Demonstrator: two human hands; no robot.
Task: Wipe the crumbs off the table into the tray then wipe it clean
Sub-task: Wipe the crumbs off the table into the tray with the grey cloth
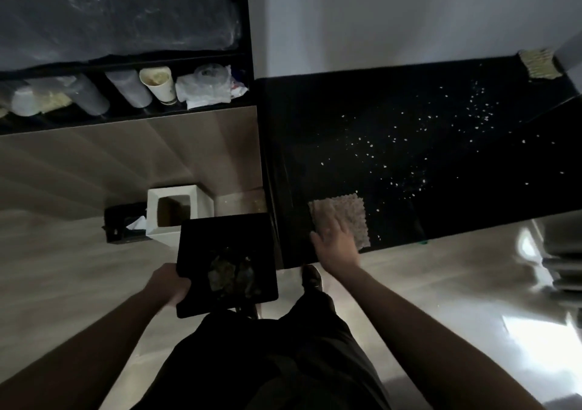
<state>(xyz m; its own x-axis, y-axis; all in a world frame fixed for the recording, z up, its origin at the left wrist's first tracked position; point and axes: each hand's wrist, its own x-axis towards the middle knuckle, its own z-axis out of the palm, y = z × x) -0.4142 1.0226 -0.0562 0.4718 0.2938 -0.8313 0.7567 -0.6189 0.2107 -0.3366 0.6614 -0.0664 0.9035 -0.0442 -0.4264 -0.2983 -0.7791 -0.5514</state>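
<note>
A black table point(362, 119) fills the right half of the view, strewn with several small white crumbs point(419, 145) across its middle and far right. A pale textured cloth point(349, 214) lies flat near the table's front left corner. My right hand point(333, 242) presses on the cloth's near left part with fingers spread. My left hand point(171, 286) grips the near left edge of a black square tray point(201, 239), held level just left of the table's edge and below its top. Some crumpled scraps point(233, 274) lie in the tray.
A second folded cloth point(540, 63) sits at the table's far right corner. On the floor left of the table stand a white bin point(201, 201) and a dark box point(119, 223). A black shelf point(126, 116) holds cups and plastic bags. My shoe point(311, 279) is near the table.
</note>
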